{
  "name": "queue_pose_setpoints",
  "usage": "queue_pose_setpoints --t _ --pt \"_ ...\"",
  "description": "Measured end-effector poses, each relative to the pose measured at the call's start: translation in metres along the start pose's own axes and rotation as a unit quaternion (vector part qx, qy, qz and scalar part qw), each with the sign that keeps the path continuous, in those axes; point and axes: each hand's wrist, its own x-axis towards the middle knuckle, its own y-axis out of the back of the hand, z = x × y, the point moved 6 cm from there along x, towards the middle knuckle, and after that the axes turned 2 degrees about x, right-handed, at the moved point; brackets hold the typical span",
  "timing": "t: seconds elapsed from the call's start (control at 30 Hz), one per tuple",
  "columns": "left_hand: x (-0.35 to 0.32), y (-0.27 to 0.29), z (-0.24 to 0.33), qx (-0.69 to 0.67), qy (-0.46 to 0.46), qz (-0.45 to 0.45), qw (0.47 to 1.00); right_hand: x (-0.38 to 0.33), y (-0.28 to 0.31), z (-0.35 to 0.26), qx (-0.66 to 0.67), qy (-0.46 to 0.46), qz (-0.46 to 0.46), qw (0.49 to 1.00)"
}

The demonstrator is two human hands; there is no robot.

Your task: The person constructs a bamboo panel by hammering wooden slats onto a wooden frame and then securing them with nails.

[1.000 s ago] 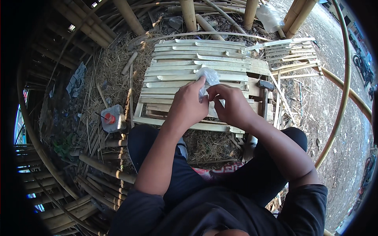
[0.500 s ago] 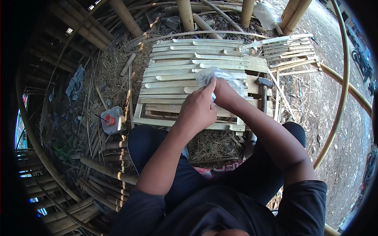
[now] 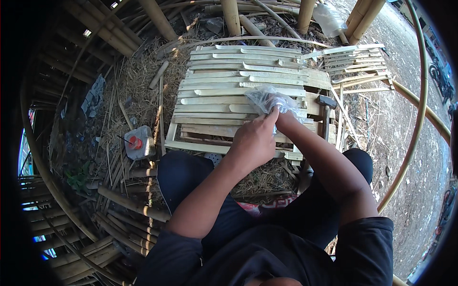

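A clear, crumpled plastic bag (image 3: pixel 259 97) is held above the slatted bamboo panel (image 3: pixel 210 92). My left hand (image 3: pixel 255 143) is closed on the bag's near edge, its thumb side against my right wrist. Inside the bag's mouth is my right hand (image 3: pixel 285 120), whose fingers are covered by the plastic and blurred, so what they grip cannot be made out. Pale split-bamboo strips lie side by side across the panel, several with curled, peeled ends. Just right of the bag, a hammer (image 3: pixel 326 102) with a dark head rests on the panel.
A smaller slatted bamboo piece (image 3: pixel 355 64) lies at the back right. To the left, a red container (image 3: pixel 136 142) stands on a pale block (image 3: pixel 141 150). Bamboo poles (image 3: pixel 231 16) rise beyond the panel, and a curved pole (image 3: pixel 416 128) bends along the right. Straw covers the ground.
My right hand has pushed further into the bag. The whole view has shifted slightly, so the panel appears a little further right.
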Motion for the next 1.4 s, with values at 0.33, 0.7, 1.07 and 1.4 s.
queue_pose_setpoints --t 0.33,0.7,1.07,1.4 --pt "0.000 0.000 -0.003 0.016 0.015 -0.010 1.000 0.023 -0.024 0.026 -0.021 0.028 0.041 0.999" --pt "-0.001 0.003 -0.006 0.016 0.011 0.005 1.000 0.012 -0.028 0.030 0.093 -0.013 -0.010 0.996" --pt "-0.004 0.025 -0.015 0.024 0.038 0.036 0.998 -0.016 0.027 -0.068 -0.110 0.076 -0.011 0.991" --pt "-0.009 0.056 -0.016 0.022 0.110 0.048 0.993 -0.091 0.082 -0.140 -0.122 0.212 0.039 0.969"
